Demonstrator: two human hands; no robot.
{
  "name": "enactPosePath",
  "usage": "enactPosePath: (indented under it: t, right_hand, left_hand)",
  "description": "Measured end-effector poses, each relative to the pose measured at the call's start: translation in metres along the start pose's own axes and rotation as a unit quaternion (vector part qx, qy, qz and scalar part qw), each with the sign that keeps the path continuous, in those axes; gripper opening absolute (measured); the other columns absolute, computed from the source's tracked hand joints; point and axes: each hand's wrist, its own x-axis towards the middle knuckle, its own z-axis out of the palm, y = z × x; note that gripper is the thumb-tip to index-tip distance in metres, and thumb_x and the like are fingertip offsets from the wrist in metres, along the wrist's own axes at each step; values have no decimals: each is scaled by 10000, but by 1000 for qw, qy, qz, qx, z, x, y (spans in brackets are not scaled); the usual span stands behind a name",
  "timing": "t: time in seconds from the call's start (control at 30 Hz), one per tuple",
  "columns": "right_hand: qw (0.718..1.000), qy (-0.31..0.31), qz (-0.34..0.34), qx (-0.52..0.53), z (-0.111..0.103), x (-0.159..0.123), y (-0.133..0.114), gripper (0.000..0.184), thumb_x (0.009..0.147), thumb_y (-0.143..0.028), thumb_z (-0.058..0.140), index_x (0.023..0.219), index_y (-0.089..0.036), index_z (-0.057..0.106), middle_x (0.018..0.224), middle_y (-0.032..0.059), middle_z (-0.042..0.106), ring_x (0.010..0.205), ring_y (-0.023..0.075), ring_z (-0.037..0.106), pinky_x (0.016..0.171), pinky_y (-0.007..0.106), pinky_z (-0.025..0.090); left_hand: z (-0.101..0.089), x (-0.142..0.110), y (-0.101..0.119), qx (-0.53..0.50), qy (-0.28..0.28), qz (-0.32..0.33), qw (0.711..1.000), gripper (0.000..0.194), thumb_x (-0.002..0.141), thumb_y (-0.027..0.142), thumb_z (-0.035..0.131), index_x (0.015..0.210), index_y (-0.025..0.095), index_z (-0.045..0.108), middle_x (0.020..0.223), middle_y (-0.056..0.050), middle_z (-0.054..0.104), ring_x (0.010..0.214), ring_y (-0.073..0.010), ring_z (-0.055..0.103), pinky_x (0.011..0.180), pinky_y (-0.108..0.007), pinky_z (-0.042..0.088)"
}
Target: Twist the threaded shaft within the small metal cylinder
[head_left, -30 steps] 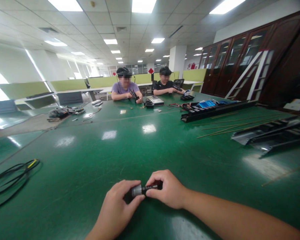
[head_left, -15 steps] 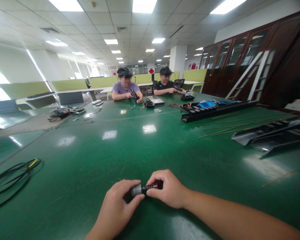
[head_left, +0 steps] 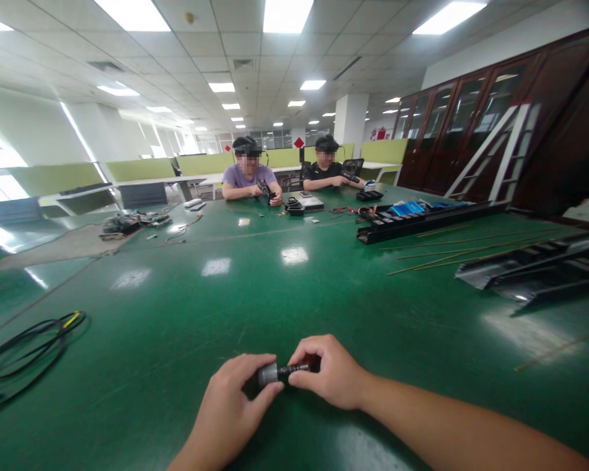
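Note:
Near the table's front, my left hand (head_left: 233,396) is closed round a silver-grey cylinder (head_left: 268,375), with thumb below and fingers above. A dark ribbed shaft (head_left: 288,370) lies in line with the cylinder and seems joined to it. Its far end is pinched between the thumb and fingers of my right hand (head_left: 330,373), and the tip is partly hidden there. The cylinder's left end is covered by my left hand. What kind of part this is, I cannot tell. Both hands are low over the green table (head_left: 186,307).
Coiled black cable (head_left: 34,340) lies at left. Dark metal channels (head_left: 544,268), thin rods (head_left: 436,258) and a long black tray (head_left: 422,219) occupy the right. Across the table sit two people, one in a purple shirt (head_left: 235,176), the other in black (head_left: 319,173), each handling a dark tool.
My view has tilted up slightly, so the far scene sits a little lower. My hands and the part between them look almost the same.

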Motion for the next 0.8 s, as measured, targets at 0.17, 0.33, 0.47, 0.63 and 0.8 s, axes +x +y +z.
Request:
enactPosePath:
  t: [0.17, 0.33, 0.47, 0.63, 0.8]
  right_hand:
    - [1000, 0, -5, 2, 0, 0, 0, 73, 708, -220, 748, 761, -170, 757, 657, 1, 655, 619, 140, 558, 580, 231, 407]
    - [1000, -7, -4, -1, 0, 0, 2, 111, 676, -228, 778, 757, -159, 748, 641, -4, 645, 597, 134, 542, 562, 228, 396]
    - [1000, -4, 0, 2, 0, 0, 2, 132, 674, -257, 792, 745, -157, 742, 633, -8, 638, 587, 130, 532, 557, 228, 389]
    - [1000, -1, 4, -3, 1, 0, 2, 103, 695, -247, 772, 744, -160, 745, 635, -6, 643, 590, 130, 537, 561, 229, 389]
    - [1000, 0, 6, 6, 1, 0, 2, 96, 691, -242, 774, 742, -166, 744, 629, -10, 643, 585, 129, 539, 560, 228, 393]
  left_hand:
    - [-1, 0, 1, -4, 3, 5, 1000, 283, 848, 327, 728, 1126, 279, 713, 1054, -47, 755, 972, -247, 713, 878, -371, 582]
    - [0, 0, -1, -12, -2, 3, 1000, 280, 859, 342, 718, 1133, 288, 709, 1061, -41, 750, 974, -242, 708, 885, -369, 574]
    - [1, 0, -1, -14, -7, -4, 1000, 285, 861, 335, 712, 1143, 297, 700, 1077, -33, 745, 992, -245, 701, 903, -385, 566]
    - [-1, 1, 3, -14, -13, -7, 1000, 272, 861, 320, 707, 1132, 292, 708, 1073, -40, 745, 988, -244, 701, 899, -378, 568]
    - [-1, 1, 3, -15, -13, 0, 1000, 272, 864, 318, 705, 1132, 271, 712, 1063, -64, 747, 975, -246, 705, 884, -366, 572]
